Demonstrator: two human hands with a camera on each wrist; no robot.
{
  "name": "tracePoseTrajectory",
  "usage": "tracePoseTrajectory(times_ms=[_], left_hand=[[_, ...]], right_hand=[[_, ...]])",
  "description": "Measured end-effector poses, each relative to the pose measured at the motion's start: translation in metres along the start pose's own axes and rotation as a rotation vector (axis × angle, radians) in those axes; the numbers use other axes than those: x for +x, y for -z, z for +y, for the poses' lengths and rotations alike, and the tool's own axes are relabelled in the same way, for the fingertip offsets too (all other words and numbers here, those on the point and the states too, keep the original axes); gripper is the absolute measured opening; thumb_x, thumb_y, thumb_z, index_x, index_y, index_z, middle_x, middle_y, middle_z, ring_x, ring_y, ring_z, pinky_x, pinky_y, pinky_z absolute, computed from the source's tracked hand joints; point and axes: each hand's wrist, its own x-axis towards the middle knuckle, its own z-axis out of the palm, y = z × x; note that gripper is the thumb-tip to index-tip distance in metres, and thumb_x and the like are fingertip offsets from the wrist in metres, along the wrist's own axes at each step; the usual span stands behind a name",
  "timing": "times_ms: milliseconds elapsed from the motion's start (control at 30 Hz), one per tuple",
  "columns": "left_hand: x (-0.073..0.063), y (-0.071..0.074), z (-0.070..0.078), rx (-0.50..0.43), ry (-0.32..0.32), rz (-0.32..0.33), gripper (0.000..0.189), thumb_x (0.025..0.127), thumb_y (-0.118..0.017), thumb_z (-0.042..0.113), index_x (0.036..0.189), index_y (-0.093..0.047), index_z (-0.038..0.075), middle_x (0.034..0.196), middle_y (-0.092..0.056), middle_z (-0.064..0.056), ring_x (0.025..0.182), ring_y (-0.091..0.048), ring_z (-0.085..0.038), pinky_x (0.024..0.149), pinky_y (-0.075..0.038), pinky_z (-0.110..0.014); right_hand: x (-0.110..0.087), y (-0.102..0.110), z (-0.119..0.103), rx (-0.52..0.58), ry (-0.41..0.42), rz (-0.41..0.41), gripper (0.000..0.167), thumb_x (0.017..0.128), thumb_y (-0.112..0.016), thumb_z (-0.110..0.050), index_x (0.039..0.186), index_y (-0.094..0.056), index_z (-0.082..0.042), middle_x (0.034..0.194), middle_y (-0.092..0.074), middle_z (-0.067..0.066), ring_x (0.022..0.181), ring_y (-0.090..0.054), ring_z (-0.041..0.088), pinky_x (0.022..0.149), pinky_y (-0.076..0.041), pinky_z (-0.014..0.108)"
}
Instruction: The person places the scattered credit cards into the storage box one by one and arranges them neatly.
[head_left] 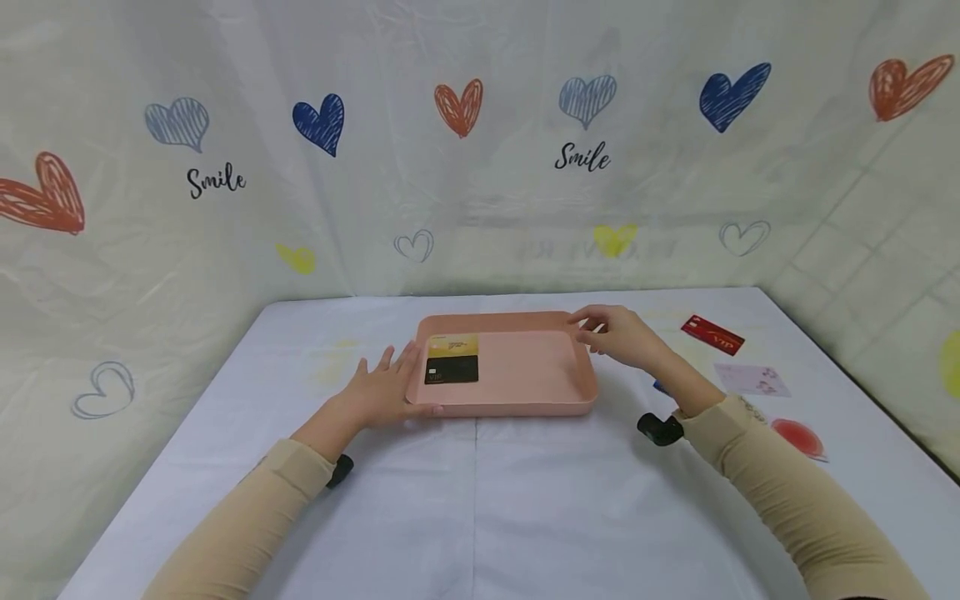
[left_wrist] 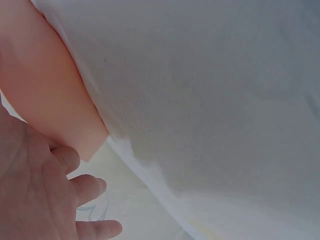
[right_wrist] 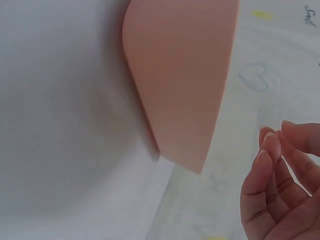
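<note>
One tray [head_left: 528, 367] holds two cards [head_left: 452, 369], and at least three loose cards [head_left: 712, 334] lie outside.

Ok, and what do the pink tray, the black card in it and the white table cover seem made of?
The pink tray: probably moulded plastic, matte, judging by its even colour and rounded corners. The black card: likely plastic, though laminated paper is possible; thin, flat and crisp-edged, its finish unclear. The white table cover: apparently matte cloth, with soft creases and faint texture.
</note>
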Motion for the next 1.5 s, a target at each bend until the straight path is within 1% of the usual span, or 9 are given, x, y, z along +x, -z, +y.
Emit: tracePoseTrajectory(times_ms=[100, 367, 633, 833, 967, 1100, 1233, 1400, 1500], left_hand=[[0.001, -0.001, 0.000, -0.001, 0.003, -0.006, 0.117, 0.088, -0.056, 0.078, 0.165, -0.005, 0.006, 0.172, -0.008, -0.012, 0.154, -0.008, -0.044, 0.116, -0.007, -0.073], [0.000, -0.001, 0.000, 0.008, 0.004, -0.004, 0.116, 0.089, -0.056, 0.076, 0.165, -0.005, 0.006, 0.172, -0.007, -0.011, 0.155, -0.008, -0.043, 0.116, -0.008, -0.072], [-0.001, -0.002, -0.001, -0.003, 0.006, -0.001, 0.117, 0.088, -0.057, 0.078, 0.165, -0.005, 0.006, 0.172, -0.008, -0.011, 0.155, -0.008, -0.043, 0.116, -0.007, -0.072], [-0.001, -0.001, 0.000, 0.008, 0.000, 0.000, 0.117, 0.088, -0.056, 0.078, 0.165, -0.005, 0.006, 0.172, -0.007, -0.011, 0.155, -0.009, -0.043, 0.116, -0.007, -0.072], [-0.002, 0.000, -0.001, 0.011, -0.001, -0.002, 0.118, 0.088, -0.056, 0.079, 0.165, -0.005, 0.006, 0.172, -0.006, -0.010, 0.155, -0.007, -0.042, 0.116, -0.007, -0.072], [0.000, -0.002, -0.002, 0.016, -0.003, -0.002, 0.118, 0.088, -0.054, 0.080, 0.165, -0.004, 0.006, 0.172, -0.004, -0.010, 0.155, -0.007, -0.042, 0.116, -0.008, -0.072], [0.001, -0.003, -0.003, 0.008, -0.002, -0.001, 0.118, 0.088, -0.054, 0.080, 0.165, -0.003, 0.007, 0.172, -0.005, -0.010, 0.155, -0.007, -0.042, 0.116, -0.007, -0.072], [0.000, -0.003, -0.002, -0.009, 0.002, -0.001, 0.119, 0.087, -0.056, 0.080, 0.165, -0.003, 0.008, 0.172, -0.007, -0.010, 0.155, -0.006, -0.042, 0.116, -0.006, -0.072], [0.001, -0.003, -0.002, -0.001, 0.005, 0.000, 0.119, 0.087, -0.054, 0.081, 0.165, -0.002, 0.008, 0.172, -0.006, -0.009, 0.155, -0.006, -0.041, 0.116, -0.006, -0.072]], right_hand=[[-0.001, 0.006, 0.011, -0.017, -0.024, 0.025, 0.034, 0.102, -0.064, -0.016, 0.133, -0.064, -0.001, 0.110, -0.070, 0.021, 0.090, -0.067, 0.038, 0.071, -0.055, 0.036], [-0.008, 0.024, 0.034, -0.005, -0.081, 0.041, 0.038, 0.103, -0.063, -0.022, 0.135, -0.062, -0.001, 0.116, -0.068, 0.024, 0.095, -0.066, 0.039, 0.086, -0.057, 0.050], [-0.018, 0.046, 0.057, 0.025, -0.133, 0.080, 0.043, 0.104, -0.063, -0.024, 0.137, -0.058, 0.004, 0.119, -0.066, 0.029, 0.093, -0.066, 0.037, 0.082, -0.058, 0.040], [-0.024, 0.059, 0.077, -0.002, -0.151, 0.126, 0.044, 0.104, -0.061, -0.023, 0.136, -0.057, 0.008, 0.116, -0.066, 0.030, 0.090, -0.067, 0.035, 0.075, -0.058, 0.033], [-0.027, 0.065, 0.090, 0.005, -0.197, 0.133, 0.046, 0.106, -0.059, -0.025, 0.139, -0.055, 0.007, 0.122, -0.064, 0.031, 0.096, -0.066, 0.038, 0.078, -0.057, 0.033], [-0.028, 0.070, 0.100, 0.016, -0.242, 0.146, 0.051, 0.106, -0.058, -0.029, 0.141, -0.053, 0.007, 0.125, -0.063, 0.032, 0.101, -0.064, 0.039, 0.077, -0.056, 0.028], [-0.029, 0.075, 0.111, 0.033, -0.258, 0.176, 0.051, 0.106, -0.059, -0.028, 0.140, -0.053, 0.009, 0.119, -0.065, 0.030, 0.094, -0.065, 0.031, 0.072, -0.055, 0.023], [-0.032, 0.081, 0.126, 0.065, -0.282, 0.215, 0.046, 0.104, -0.061, -0.021, 0.136, -0.054, 0.012, 0.106, -0.071, 0.018, 0.080, -0.066, 0.014, 0.069, -0.056, 0.025], [-0.035, 0.084, 0.131, 0.071, -0.309, 0.232, 0.046, 0.104, -0.061, -0.021, 0.136, -0.054, 0.011, 0.107, -0.070, 0.018, 0.076, -0.063, 0.010, 0.066, -0.055, 0.026]])
